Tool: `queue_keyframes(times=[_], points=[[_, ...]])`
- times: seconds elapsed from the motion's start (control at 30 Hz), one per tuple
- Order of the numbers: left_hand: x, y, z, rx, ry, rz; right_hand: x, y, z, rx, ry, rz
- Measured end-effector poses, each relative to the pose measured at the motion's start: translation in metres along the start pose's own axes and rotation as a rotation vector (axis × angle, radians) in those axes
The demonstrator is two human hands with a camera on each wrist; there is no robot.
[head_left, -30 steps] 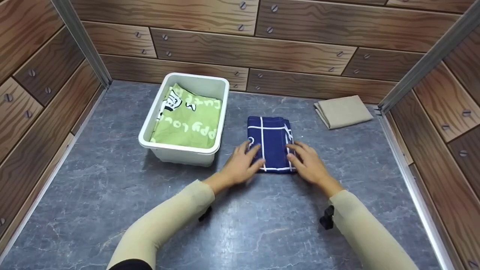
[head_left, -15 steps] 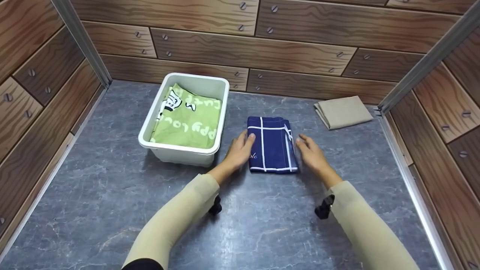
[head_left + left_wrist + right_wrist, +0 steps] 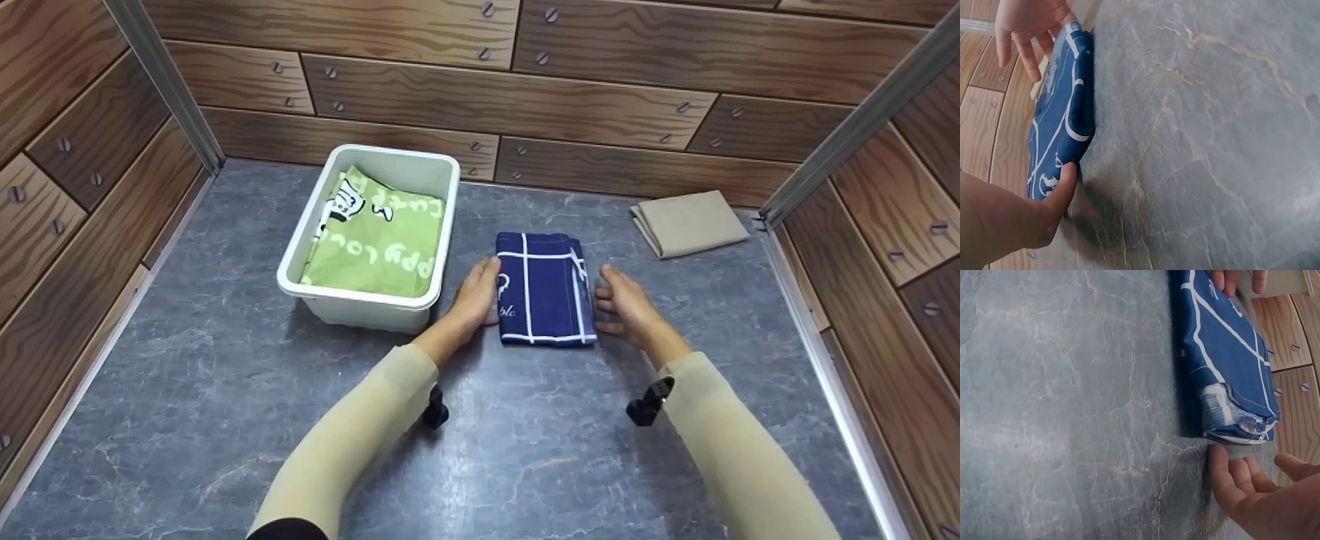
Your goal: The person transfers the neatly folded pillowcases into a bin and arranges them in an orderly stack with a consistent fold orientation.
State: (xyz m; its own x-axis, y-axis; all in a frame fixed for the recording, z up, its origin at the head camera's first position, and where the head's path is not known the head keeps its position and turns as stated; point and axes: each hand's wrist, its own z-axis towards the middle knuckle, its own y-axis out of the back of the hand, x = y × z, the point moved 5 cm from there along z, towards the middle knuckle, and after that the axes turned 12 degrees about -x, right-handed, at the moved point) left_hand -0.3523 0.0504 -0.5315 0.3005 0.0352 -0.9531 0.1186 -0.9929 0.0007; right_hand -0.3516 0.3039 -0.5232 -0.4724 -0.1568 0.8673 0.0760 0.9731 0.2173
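Note:
A folded navy cloth (image 3: 549, 296) with white lines and lettering lies flat on the grey marbled surface. Along its left edge is my left hand (image 3: 472, 298); the left wrist view shows the thumb (image 3: 1066, 183) touching the side of the cloth, the other fingers mostly out of sight. On the opposite side my right hand (image 3: 631, 309) stands just off the right edge, its fingers loosely bent and holding nothing. From the right wrist view, a small gap separates these fingers (image 3: 1224, 472) from the cloth's layered end (image 3: 1235, 419).
Left of the hands stands a white plastic bin (image 3: 360, 311) with a folded green printed cloth (image 3: 379, 247) inside. A folded beige cloth (image 3: 690, 223) lies at the back right. Wood-patterned walls (image 3: 420, 90) enclose the back and sides.
Both hands have come off the top of the navy cloth and out to its two sides. The cloth itself stays in about the same place.

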Motion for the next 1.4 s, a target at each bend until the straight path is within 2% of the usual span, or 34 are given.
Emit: queue_keyframes(times=[0.07,0.4,0.6,0.8,0.9,1.17,1.4], points=[[0.001,0.001,0.0,0.016,0.051,-0.029,0.0,-0.001,0.0,0.023,-0.021,0.017],[-0.001,-0.001,-0.002,0.068,0.198,-0.129,-0.001,-0.001,0.003,0.072,-0.076,0.053],[-0.001,-0.002,0.001,0.08,0.257,-0.15,-0.003,-0.001,0.005,0.091,-0.116,0.065],[0.001,-0.004,0.003,0.116,0.332,-0.156,-0.005,-0.002,0.005,0.119,-0.199,0.145],[0.002,-0.005,0.004,0.134,0.346,-0.132,-0.006,-0.003,0.005,0.143,-0.219,0.145],[0.004,-0.011,0.005,0.201,0.322,-0.084,-0.012,-0.003,0.013,0.194,-0.204,0.073],[0.009,-0.013,0.006,0.221,0.327,-0.093,-0.011,-0.008,0.011,0.278,-0.176,0.124]])
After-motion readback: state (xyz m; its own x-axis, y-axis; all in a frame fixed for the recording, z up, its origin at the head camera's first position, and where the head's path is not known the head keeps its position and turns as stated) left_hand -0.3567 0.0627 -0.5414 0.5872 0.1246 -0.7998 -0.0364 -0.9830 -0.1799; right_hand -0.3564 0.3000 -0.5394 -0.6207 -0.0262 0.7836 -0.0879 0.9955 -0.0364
